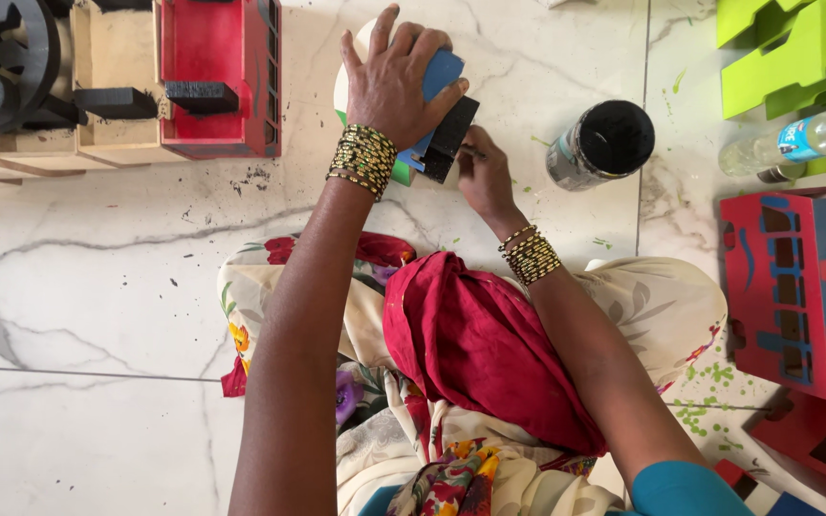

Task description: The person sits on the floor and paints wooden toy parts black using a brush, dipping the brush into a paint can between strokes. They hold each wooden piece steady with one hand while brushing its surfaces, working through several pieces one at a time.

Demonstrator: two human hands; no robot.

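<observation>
Head view: the small wooden piece (437, 105), painted blue on top with a black side block and a green edge below, rests on the marble floor (97, 277) just ahead of the person's knees. Its long axis runs diagonally, from lower left up toward upper right. The left hand (392, 81) lies flat on top of it, fingers spread and curled over the blue face, pressing it down. The right hand (483, 172) is just beside the black side, touching or nearly so, fingers pinched on a thin brush (471, 151) whose tip points at that side. An open dark paint jar (604, 141) stands near, to the right. A red toy vehicle (220, 76) sits well apart at upper left.
</observation>
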